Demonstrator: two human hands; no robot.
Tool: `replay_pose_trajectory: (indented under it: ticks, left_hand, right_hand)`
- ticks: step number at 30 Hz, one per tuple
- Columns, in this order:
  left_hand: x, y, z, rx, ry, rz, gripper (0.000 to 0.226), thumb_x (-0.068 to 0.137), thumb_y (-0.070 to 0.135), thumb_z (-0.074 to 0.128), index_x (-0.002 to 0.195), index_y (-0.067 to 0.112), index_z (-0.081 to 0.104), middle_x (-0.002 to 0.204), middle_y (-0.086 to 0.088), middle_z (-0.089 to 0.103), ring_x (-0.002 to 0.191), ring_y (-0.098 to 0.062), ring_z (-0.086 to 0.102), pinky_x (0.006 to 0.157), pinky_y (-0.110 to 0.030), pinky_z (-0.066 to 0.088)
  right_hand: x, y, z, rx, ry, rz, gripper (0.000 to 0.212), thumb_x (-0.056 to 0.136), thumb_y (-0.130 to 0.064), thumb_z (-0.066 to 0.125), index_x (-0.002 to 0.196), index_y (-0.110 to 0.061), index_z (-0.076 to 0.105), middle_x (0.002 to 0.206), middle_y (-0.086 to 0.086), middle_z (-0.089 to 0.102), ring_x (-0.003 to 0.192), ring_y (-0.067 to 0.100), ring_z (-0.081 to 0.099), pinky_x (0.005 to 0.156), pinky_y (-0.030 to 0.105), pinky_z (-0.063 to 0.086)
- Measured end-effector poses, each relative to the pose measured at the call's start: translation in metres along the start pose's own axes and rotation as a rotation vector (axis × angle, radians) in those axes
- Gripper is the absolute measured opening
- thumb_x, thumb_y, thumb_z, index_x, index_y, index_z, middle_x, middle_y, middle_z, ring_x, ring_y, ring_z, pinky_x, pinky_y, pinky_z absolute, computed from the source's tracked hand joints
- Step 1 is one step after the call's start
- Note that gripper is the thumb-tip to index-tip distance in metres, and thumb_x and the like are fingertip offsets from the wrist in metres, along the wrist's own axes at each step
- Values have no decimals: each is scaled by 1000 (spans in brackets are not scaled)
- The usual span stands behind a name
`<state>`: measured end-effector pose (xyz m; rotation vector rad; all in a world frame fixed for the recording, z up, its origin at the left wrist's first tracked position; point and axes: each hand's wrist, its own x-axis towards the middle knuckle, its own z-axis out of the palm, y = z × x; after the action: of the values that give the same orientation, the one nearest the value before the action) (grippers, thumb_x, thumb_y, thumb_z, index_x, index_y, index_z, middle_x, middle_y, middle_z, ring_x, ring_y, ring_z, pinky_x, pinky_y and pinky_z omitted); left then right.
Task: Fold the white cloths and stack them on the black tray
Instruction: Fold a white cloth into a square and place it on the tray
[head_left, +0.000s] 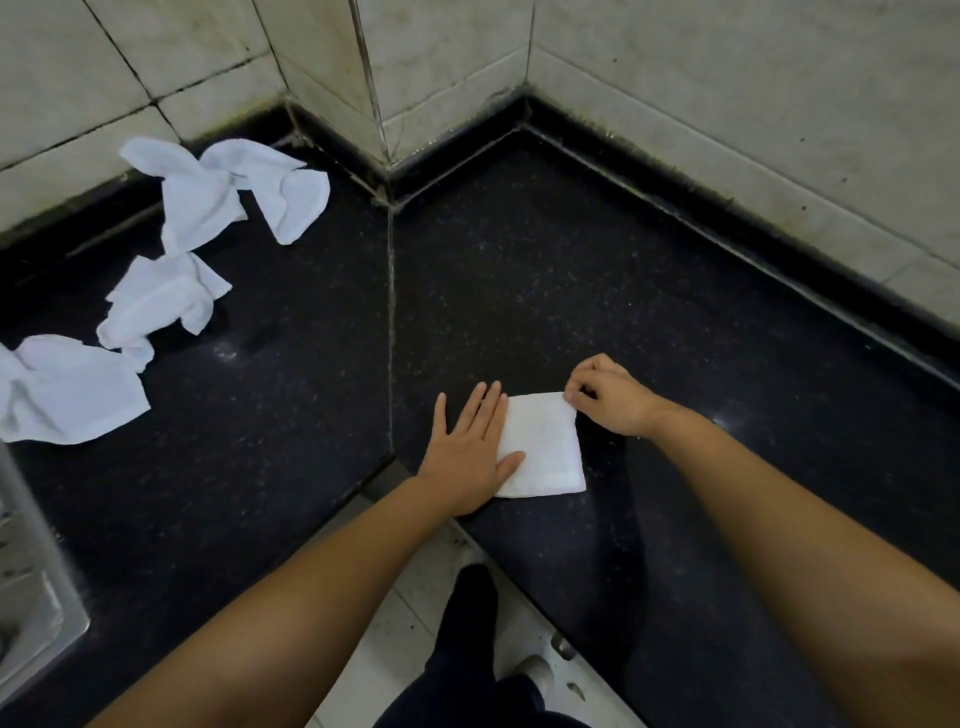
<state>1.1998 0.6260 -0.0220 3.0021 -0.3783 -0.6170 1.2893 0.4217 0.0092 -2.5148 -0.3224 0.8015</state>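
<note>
The left hand (470, 447) lies flat with straight fingers, pressing the left edge of a folded white cloth (543, 449) onto the dark speckled tabletop (571, 291); its grip is fully open and closes round nothing. Just to the right of it, the right hand (613, 397) has its fingers curled, its grip pinching the cloth's far right corner between thumb and fingertips. The cloth sits as a small neat square between the two hands, close to the tabletop's near edge.

Well away to the left of the left hand, three crumpled white cloths lie loose on the tabletop: one nearest (67, 389), one beyond it (161, 301), touching or overlapping it, and a larger rumpled one farthest (228, 189), against the tiled wall (701, 88). At the left edge of the view a metal sink rim (31, 582) shows. No black tray can be made out.
</note>
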Motion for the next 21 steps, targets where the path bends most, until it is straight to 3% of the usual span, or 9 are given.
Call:
replay_pose_trajectory:
  ticks: [5, 8, 10, 13, 16, 21]
  left_hand:
    - [-5, -2, 0, -12, -10, -19, 74, 97, 56, 14, 149, 13, -15, 158, -4, -20, 144, -17, -22, 115, -55, -11]
    - [-8, -2, 1, -72, 13, -56, 73, 97, 56, 17, 150, 15, -13, 159, -4, -17, 145, -18, -20, 116, -54, -12]
    - [-12, 2, 4, -167, 121, -115, 72, 97, 55, 19, 151, 15, -3, 161, -5, -1, 148, -19, -6, 117, -51, -5]
    - [-21, 13, 5, -292, 361, -285, 64, 94, 53, 25, 146, 15, 27, 145, -7, 37, 134, -24, 33, 111, -43, 21]
    - [-23, 19, 3, -277, 317, -400, 47, 95, 47, 38, 133, 18, 38, 129, -3, 45, 119, -22, 40, 98, -36, 31]
    - [-18, 22, -2, -247, 258, -423, 37, 94, 43, 43, 119, 15, 46, 123, -5, 46, 115, -23, 41, 94, -37, 33]
  right_hand:
    - [-1, 4, 4, -173, 114, 2, 14, 96, -18, 45, 105, -16, 56, 119, 1, 40, 115, 21, 41, 99, 36, 41]
    - [-9, -2, 7, -84, 237, 72, 21, 97, -23, 46, 114, -14, 54, 120, 8, 47, 108, 23, 48, 93, 37, 45]
    - [-19, -12, 12, 16, 322, 154, 27, 97, -34, 45, 107, -12, 55, 112, 9, 55, 94, 22, 54, 79, 34, 46]
    - [-40, -23, 34, -127, 219, 240, 45, 96, -49, 36, 108, -10, 54, 105, 9, 61, 92, 26, 60, 69, 33, 42]
    - [-56, -21, 55, -278, 164, 250, 42, 98, -44, 33, 112, -10, 55, 112, 8, 62, 100, 26, 61, 68, 32, 40]
    - [-64, -11, 50, -154, 249, 305, 31, 96, -34, 44, 113, -9, 53, 113, 9, 58, 99, 25, 58, 68, 31, 42]
